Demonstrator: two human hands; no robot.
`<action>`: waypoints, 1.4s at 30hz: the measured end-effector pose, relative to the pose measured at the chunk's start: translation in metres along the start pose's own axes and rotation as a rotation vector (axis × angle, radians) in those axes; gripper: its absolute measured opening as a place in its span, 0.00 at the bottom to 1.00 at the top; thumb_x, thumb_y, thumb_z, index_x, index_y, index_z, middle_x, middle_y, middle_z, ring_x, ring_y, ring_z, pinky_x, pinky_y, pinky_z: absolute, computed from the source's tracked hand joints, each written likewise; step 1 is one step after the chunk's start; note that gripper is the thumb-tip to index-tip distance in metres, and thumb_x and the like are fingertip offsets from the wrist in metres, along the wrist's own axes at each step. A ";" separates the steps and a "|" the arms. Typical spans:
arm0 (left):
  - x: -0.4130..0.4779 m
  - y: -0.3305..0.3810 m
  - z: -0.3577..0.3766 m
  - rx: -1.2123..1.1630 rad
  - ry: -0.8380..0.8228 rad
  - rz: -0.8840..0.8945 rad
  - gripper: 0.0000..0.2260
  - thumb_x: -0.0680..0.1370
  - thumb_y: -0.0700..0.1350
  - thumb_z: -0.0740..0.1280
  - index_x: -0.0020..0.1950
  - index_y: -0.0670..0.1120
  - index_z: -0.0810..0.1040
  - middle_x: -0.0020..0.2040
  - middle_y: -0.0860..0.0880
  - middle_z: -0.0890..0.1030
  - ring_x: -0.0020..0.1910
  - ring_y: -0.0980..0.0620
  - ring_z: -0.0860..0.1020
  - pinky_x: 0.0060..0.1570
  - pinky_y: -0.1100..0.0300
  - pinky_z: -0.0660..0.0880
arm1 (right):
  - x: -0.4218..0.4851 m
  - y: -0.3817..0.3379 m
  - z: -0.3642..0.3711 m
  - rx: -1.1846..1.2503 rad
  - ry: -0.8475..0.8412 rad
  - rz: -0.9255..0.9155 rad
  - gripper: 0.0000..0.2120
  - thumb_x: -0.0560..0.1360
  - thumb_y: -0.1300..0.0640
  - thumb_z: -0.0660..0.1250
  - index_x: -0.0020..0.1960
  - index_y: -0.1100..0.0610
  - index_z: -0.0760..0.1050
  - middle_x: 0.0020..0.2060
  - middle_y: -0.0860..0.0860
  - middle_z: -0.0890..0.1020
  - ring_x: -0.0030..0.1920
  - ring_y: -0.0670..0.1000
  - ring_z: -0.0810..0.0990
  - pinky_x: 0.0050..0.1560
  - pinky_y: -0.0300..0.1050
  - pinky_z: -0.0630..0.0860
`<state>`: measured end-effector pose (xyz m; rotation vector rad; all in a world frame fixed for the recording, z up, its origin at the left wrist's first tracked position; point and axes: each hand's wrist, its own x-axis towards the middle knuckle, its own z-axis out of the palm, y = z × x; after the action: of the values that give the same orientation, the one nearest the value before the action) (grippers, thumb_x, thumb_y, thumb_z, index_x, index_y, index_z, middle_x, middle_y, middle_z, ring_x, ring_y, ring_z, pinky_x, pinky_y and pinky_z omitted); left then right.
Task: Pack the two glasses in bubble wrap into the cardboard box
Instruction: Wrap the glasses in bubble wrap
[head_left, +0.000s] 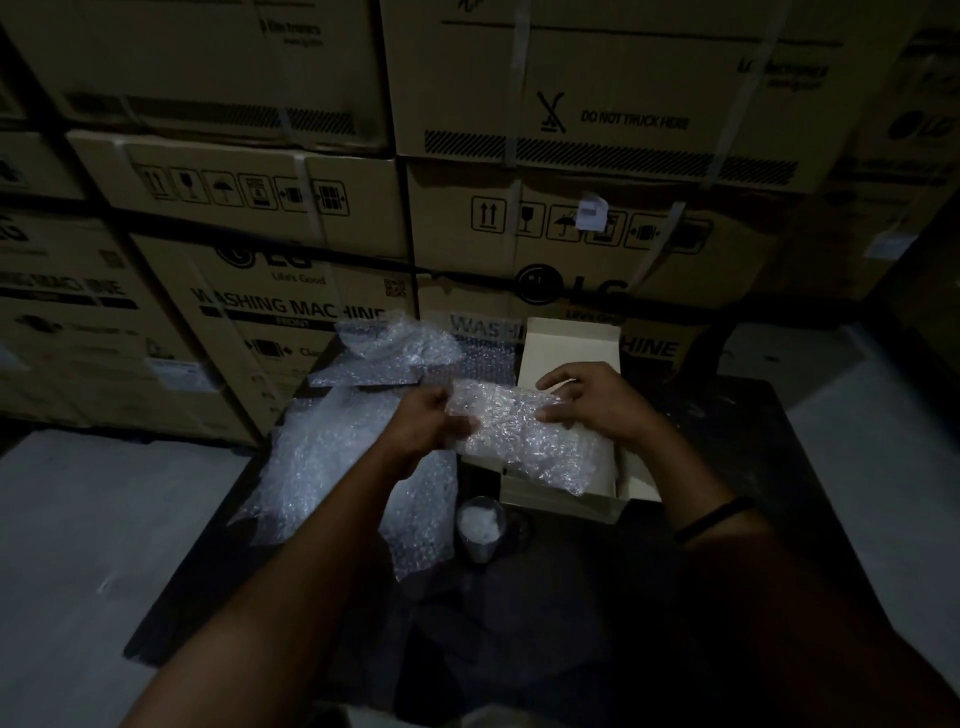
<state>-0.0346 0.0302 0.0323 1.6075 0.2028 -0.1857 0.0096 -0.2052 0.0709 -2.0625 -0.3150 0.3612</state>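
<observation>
A wall of big brown washing-machine cartons (571, 156) is standing behind a dark, scuffed table (779, 441). On the table's left part, loose clear bubble wrap sheets (322, 467) are lying crumpled. Just to their right a small pale cardboard box (561, 501) is sitting open, with its lid flap standing up at the far side.

A long clear bubble-wrapped bundle (519, 436) is lying slantwise over the box's mouth, its nearer end dipping inside. Whether it is touching the bottom cannot be told. The left hand (431, 421) is gripping the bundle's left end with curled fingers. The right hand (592, 400) is pinching the far right end between thumb and spread fingers.

An unwrapped clear drinking glass (480, 525), stuffed with something white, is standing upright on the table just in front of the box's near left corner.

The bundle is probably carrying the first glass. If so, it is handling as a light thing, soft and springy outside but brittle at its core. The plastic film is looking slick, and the loose tails of wrap are likely giving way under a squeeze. The safer hold is around the firm middle, where the glass body sits, with the ends only steadying it. The bare glass is looking smooth and slippery, so it is best taken around its wall, not by its rim.
</observation>
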 end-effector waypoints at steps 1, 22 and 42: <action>-0.001 0.001 0.002 -0.012 0.024 0.009 0.10 0.72 0.33 0.71 0.51 0.41 0.78 0.44 0.46 0.82 0.41 0.47 0.81 0.36 0.58 0.78 | -0.002 -0.001 -0.002 0.111 0.026 0.028 0.14 0.69 0.57 0.76 0.53 0.58 0.79 0.41 0.57 0.84 0.35 0.50 0.80 0.34 0.42 0.74; 0.006 0.004 -0.001 -0.303 0.065 -0.021 0.15 0.74 0.24 0.54 0.41 0.36 0.78 0.34 0.47 0.83 0.39 0.43 0.79 0.42 0.55 0.80 | -0.009 0.039 -0.006 0.603 0.216 0.149 0.05 0.73 0.75 0.61 0.48 0.74 0.74 0.46 0.57 0.81 0.36 0.47 0.78 0.33 0.38 0.72; 0.003 0.008 -0.001 -0.069 -0.072 0.219 0.10 0.73 0.27 0.67 0.46 0.41 0.77 0.44 0.44 0.79 0.38 0.51 0.80 0.39 0.55 0.78 | 0.006 0.012 0.021 -0.199 -0.136 -0.131 0.15 0.73 0.64 0.71 0.59 0.55 0.79 0.44 0.52 0.82 0.41 0.50 0.82 0.42 0.42 0.80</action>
<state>-0.0295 0.0307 0.0396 1.5393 -0.0226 -0.0667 0.0082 -0.1919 0.0495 -2.2014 -0.5862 0.4038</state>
